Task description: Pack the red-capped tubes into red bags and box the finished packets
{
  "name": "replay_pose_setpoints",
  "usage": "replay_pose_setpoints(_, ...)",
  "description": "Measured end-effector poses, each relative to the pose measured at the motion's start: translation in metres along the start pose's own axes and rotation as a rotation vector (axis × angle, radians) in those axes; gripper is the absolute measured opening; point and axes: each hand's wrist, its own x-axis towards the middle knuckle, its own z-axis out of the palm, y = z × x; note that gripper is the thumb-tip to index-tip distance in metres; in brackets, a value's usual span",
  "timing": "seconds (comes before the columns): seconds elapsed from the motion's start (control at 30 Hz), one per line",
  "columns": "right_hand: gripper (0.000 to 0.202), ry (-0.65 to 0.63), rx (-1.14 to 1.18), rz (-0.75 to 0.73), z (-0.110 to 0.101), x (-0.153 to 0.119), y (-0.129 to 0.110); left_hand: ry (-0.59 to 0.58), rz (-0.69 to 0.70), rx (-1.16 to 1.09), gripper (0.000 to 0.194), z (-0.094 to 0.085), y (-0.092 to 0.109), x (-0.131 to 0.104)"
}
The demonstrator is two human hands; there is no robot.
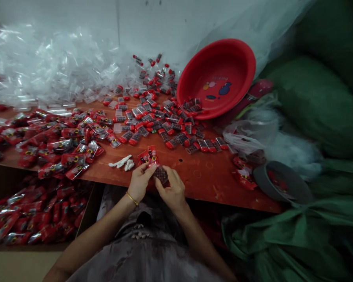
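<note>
My left hand (141, 182), with a gold bracelet at the wrist, is closed, its thumb and fingers on the top end of a small clear case with dark pellets (161, 174). My right hand (173, 188) pinches the same case from the other side. Red printed wrappers (149, 154) show just beyond my left fingertips; whether they are fixed to the case I cannot tell. Left of them, white finger-like pieces (122, 162) lie on the red-brown table (194, 176). Ahead spreads a heap of similar red-capped cases (148, 113).
A red basin (217, 78) leans tilted at the back. Wrapped red packets (64, 145) are piled on the left, with more in a cardboard box (85, 209) below the edge. Clear plastic pieces (47, 62) are heaped behind. A grey round tub (261, 180) and green sacks (317, 102) stand right.
</note>
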Motion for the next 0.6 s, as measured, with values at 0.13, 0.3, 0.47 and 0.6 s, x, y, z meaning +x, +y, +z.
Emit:
replay_pose_setpoints(0.13, 0.031, 0.037, -0.02, 0.067, 0.0069, -0.0001, -0.0075, 0.01, -0.037, -0.103, 0.034, 0.0046, 0.0014, -0.0038)
replay_pose_setpoints(0.3, 0.029, 0.059, -0.04, 0.083, 0.0069, 0.0031, -0.0094, 0.029, 0.061, -0.092, 0.036, 0.0065, -0.0029, -0.0064)
replay_pose_setpoints(0.47, 0.029, 0.082, -0.038, 0.093, 0.0084, 0.003, -0.0101, 0.052, 0.049, -0.119, 0.039, 0.01, -0.0073, -0.0081)
replay_pose_setpoints(0.6, 0.03, 0.082, 0.0, 0.085, 0.0123, 0.0041, -0.0124, 0.012, 0.055, -0.071, 0.038, 0.0105, -0.0076, -0.0077)
